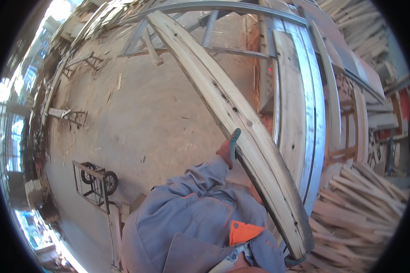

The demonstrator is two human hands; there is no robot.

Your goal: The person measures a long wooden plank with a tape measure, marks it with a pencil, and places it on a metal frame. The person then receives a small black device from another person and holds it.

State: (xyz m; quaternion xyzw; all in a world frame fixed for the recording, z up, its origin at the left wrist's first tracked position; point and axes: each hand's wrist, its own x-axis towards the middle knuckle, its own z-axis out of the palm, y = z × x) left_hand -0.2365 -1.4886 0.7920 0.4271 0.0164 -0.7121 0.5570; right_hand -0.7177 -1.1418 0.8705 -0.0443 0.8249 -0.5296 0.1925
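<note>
A long, slightly curved wooden plank (225, 97) with dark edges, knots and cracks slants from the upper middle down to the lower right. My left hand (229, 148), in a red and green work glove, grips its near edge around mid-length, thumb on the top face and fingers hidden beneath. At the plank's lower end, my right hand (295, 262) holds the end from below; only part of its glove shows. Right of the plank, another wide board (291, 102) lies lengthwise beside a shiny metal bed (314, 136).
A metal frame (210, 29) stands under the plank's far end. Loose wood strips (365, 191) are piled at the right. On the concrete floor (150, 112) lie wood scraps; a wheeled metal cart (95, 181) stands lower left, with small trestles (77, 117) farther off.
</note>
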